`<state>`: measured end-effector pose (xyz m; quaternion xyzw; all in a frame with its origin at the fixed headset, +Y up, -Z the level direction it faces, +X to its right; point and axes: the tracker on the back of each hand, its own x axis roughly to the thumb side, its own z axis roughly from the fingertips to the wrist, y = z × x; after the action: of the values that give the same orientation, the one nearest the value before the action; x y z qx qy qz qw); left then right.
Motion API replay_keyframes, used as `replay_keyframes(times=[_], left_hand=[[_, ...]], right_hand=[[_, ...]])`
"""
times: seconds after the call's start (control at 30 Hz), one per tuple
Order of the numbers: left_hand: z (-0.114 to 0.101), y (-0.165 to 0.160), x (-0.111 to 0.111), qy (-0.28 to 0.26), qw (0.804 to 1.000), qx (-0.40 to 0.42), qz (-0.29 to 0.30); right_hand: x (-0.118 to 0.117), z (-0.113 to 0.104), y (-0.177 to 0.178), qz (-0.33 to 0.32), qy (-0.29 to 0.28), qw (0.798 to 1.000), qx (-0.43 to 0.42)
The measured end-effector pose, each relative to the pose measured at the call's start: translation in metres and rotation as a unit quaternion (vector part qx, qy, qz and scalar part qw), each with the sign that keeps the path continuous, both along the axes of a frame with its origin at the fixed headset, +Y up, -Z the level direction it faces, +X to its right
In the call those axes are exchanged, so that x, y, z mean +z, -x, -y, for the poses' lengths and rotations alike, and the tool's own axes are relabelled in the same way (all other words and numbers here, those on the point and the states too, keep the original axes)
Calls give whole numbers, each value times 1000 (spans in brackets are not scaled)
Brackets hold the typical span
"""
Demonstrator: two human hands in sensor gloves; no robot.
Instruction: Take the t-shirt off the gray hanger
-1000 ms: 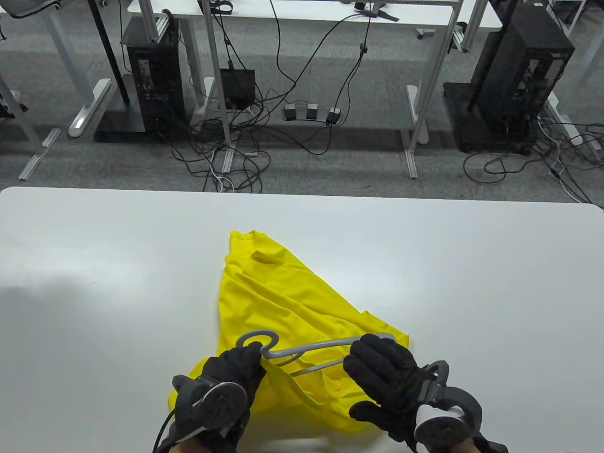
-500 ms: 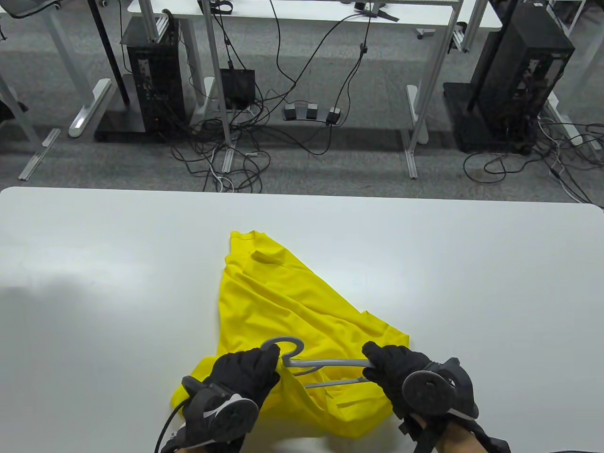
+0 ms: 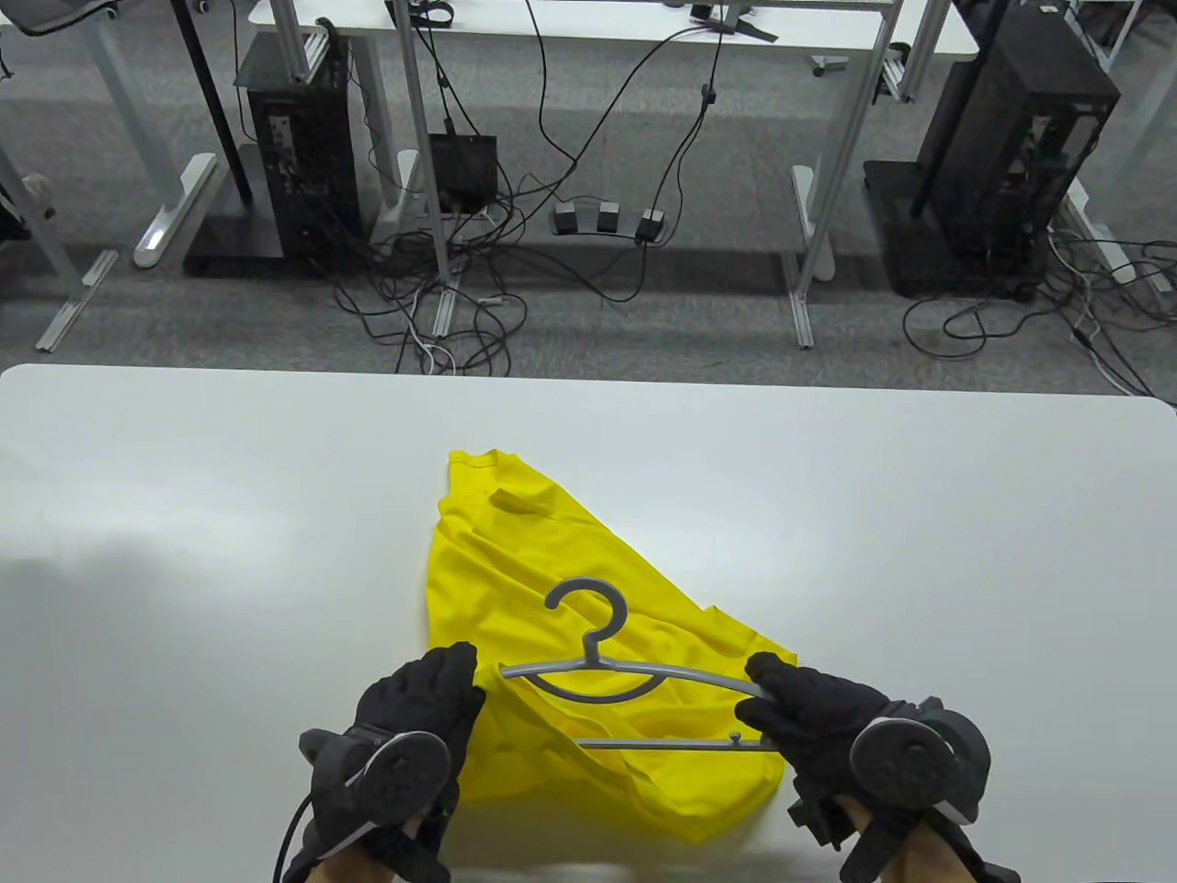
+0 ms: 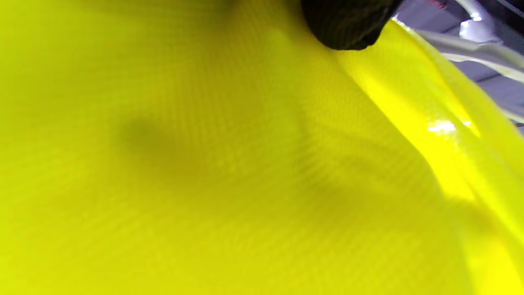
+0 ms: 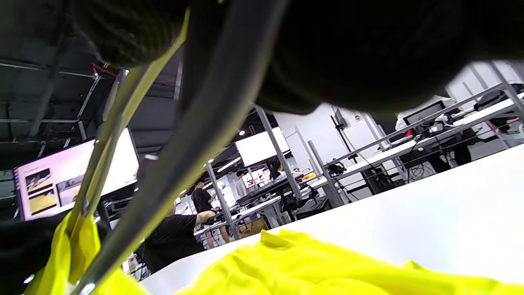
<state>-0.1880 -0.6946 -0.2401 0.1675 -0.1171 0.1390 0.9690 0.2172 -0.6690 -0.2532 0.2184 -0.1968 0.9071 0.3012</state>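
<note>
1. The yellow t-shirt (image 3: 552,607) is lying crumpled on the white table (image 3: 184,515), lower centre of the table view.
2. The gray hanger (image 3: 634,685) is being held above the shirt, hook toward the top of the frame; its left end is still tucked into the fabric near the left hand.
3. The hanger's right end is being gripped by the right hand (image 3: 818,713), fingers closed around both bars.
4. Fabric at the shirt's lower left edge is being pressed by the left hand (image 3: 418,708); whether it is actually being pinched cannot be told.
5. Left wrist view is being filled by yellow cloth, with one gloved fingertip (image 4: 348,24) at the upper edge.
</note>
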Motion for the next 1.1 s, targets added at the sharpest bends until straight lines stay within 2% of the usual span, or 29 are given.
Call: replay_keyframes(times=[0.1,0.17,0.27,0.47,0.53,0.67,0.7,0.77,0.93,1.1], left_hand=[[3,9,-4,23,999,12,-21],[6,13,-7,42,998,22,-34],[13,19,-14,108,992,28,-51],[14,14,-15,121,991,-28,-46],[13,10,-14,120,992,-42,-25],[15,-5,-14,155,979,-74,106],[16,-8,-12,164,976,-80,120],[13,-16,-7,146,977,-102,116],[-3,-25,7,54,984,-140,96],[-8,-27,11,41,983,-162,80]], right_hand=[[-7,-3,-15,-26,46,998,-40],[-9,-4,-24,-9,52,997,-49],[-12,-5,-41,7,59,996,-61],[-18,-2,-60,38,90,992,-81],[-19,1,-65,57,94,990,-89],[-20,8,-69,106,101,982,-121],[-20,10,-68,112,107,980,-124],[-22,15,-66,125,125,976,-126],[-27,28,-55,154,192,963,-110],[-35,53,-44,160,293,935,-121]])
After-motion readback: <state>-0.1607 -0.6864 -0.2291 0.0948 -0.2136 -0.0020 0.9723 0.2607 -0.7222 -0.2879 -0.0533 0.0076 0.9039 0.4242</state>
